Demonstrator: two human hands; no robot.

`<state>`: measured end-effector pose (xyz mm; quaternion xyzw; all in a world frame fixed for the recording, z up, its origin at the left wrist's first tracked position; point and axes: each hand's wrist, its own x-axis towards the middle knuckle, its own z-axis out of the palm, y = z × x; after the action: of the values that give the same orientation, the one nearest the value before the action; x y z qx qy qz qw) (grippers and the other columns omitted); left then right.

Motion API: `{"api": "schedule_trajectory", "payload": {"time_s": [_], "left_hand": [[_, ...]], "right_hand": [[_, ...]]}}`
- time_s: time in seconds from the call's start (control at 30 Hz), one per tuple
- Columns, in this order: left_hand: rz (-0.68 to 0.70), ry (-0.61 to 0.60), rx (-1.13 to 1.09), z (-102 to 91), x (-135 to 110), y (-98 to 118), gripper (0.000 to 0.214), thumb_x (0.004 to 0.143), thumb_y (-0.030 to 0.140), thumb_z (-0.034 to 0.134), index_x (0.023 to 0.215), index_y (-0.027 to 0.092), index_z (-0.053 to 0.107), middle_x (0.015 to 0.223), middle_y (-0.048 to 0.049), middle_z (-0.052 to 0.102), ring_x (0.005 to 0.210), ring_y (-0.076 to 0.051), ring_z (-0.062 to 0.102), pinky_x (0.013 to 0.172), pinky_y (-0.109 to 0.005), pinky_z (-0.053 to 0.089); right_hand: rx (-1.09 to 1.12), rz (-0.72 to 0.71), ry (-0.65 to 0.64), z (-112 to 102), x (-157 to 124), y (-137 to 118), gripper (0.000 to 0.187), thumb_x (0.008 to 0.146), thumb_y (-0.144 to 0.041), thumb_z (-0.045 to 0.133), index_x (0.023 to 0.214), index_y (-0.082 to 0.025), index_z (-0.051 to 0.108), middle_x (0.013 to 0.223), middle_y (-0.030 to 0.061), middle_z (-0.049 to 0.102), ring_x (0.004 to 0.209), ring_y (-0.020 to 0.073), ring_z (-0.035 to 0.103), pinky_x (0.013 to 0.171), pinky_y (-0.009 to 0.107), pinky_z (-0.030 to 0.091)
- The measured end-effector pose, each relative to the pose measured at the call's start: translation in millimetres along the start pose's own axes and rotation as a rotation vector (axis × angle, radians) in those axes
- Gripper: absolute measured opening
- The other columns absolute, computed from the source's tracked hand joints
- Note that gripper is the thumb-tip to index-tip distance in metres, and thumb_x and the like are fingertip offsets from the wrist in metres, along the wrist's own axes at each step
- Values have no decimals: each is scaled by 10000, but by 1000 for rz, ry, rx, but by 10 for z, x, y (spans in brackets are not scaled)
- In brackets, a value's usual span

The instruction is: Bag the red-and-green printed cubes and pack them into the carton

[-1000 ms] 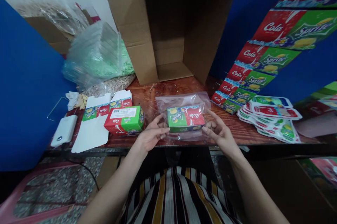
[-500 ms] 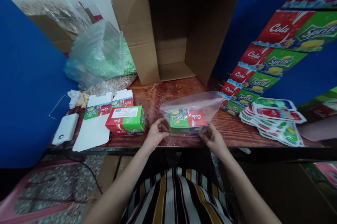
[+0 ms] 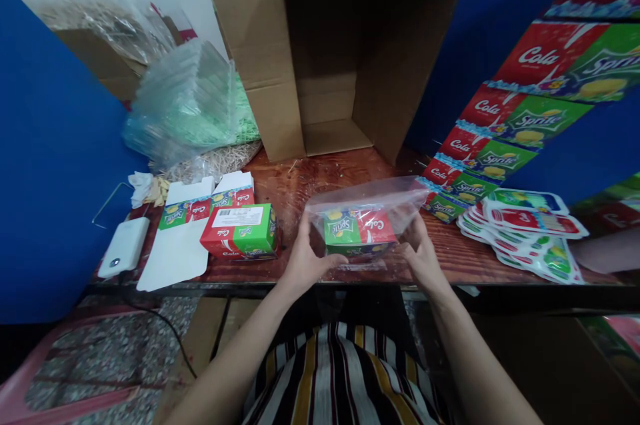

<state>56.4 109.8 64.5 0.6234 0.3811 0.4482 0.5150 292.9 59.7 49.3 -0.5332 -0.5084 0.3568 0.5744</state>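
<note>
A small box (image 3: 360, 228) printed red and green with "Cola" and "Sprite" lies inside a clear plastic bag (image 3: 370, 192). My left hand (image 3: 304, 262) cups the bag's left side, its fingers along the edge and its thumb stretched across the front. On the opposite side, my right hand (image 3: 424, 257) holds the bag's right edge with bent fingers; some fingertips are hidden by the plastic. Left of the bag sits a second Cola and Sprite box (image 3: 240, 232) with a white label on top.
Unfolded cartons (image 3: 175, 255) and a white power bank (image 3: 124, 248) with a cable lie at left. A large open cardboard box (image 3: 265, 78) stands behind. Stacked Cola and Sprite boxes (image 3: 505, 125) and a pile of printed packets (image 3: 530, 232) are at right, on the wooden table (image 3: 280, 178).
Both hands have shifted from the bag's lower front corners up along its sides. My left thumb has spread away from the fingers. The bagged box is almost where it was.
</note>
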Motion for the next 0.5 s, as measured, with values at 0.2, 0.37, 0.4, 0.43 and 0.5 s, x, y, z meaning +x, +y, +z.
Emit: {"api": "schedule_trajectory", "payload": {"time_s": [0.2,0.37,0.4,0.43,0.5], "left_hand": [[-6,140,-297,397,110,-227,1169,615,550,813,1502,278,101,1461,-147,422,1348,-279,436,1120,-390,347],[66,74,-358,397,119,-404,1082,578,569,820,1439,266,240,1409,-144,458,1304,-291,477,1099,-395,374],[61,60,-346,384,121,-443,1075,567,572,823,1424,256,257,1396,-146,469,1298,-292,482,1096,-395,376],[41,44,-328,368,122,-481,1076,557,574,827,1413,245,266,1383,-151,481,1290,-292,490,1092,-396,380],[-23,8,-286,324,119,-541,1090,540,587,829,1405,222,274,1360,-163,503,1267,-294,511,1078,-398,391]], "right_hand": [[52,9,73,328,175,165,1220,583,-833,635,1529,-259,120,1458,166,422,1286,345,483,1037,471,431],[85,52,-4,282,129,421,1083,509,-703,784,1406,-259,372,1202,109,617,1044,285,621,942,413,494],[76,61,-15,256,120,459,1000,511,-638,817,1352,-253,436,1135,91,642,996,270,632,915,405,507],[57,70,-29,228,111,491,905,518,-572,838,1290,-246,495,1075,77,657,957,258,638,888,399,517],[-2,100,-73,165,92,526,749,532,-480,855,1180,-224,580,990,70,669,923,260,641,845,400,532]]}}
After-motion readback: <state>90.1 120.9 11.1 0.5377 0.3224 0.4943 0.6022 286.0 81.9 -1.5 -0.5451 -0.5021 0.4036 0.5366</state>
